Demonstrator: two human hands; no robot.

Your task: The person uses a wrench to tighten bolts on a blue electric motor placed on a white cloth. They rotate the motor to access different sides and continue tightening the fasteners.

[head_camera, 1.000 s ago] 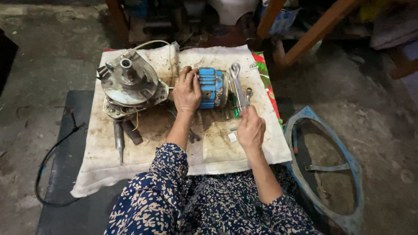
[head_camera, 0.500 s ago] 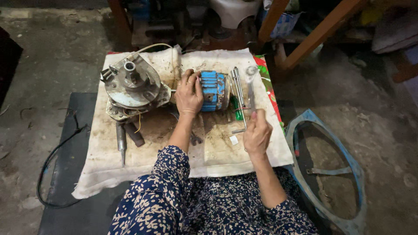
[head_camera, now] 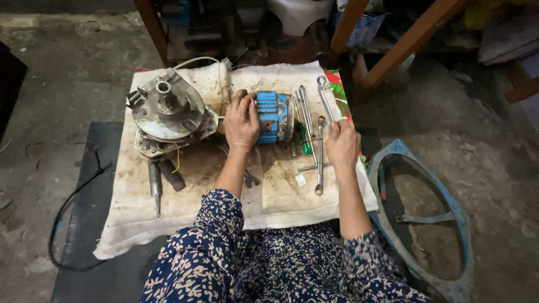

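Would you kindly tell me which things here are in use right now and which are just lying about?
In use:
- blue motor, under the left hand
- long spanner, in the right hand
- stained cloth underneath

Lying about:
- round metal housing
- second spanner
- green screwdriver
- punch
- blue ring frame
- black cable

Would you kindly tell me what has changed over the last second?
The right hand moved up the cloth, away from the person, and took hold of a spanner, lifting it. The left hand stayed on the blue motor housing; the grey round casing and the other spanners did not move.
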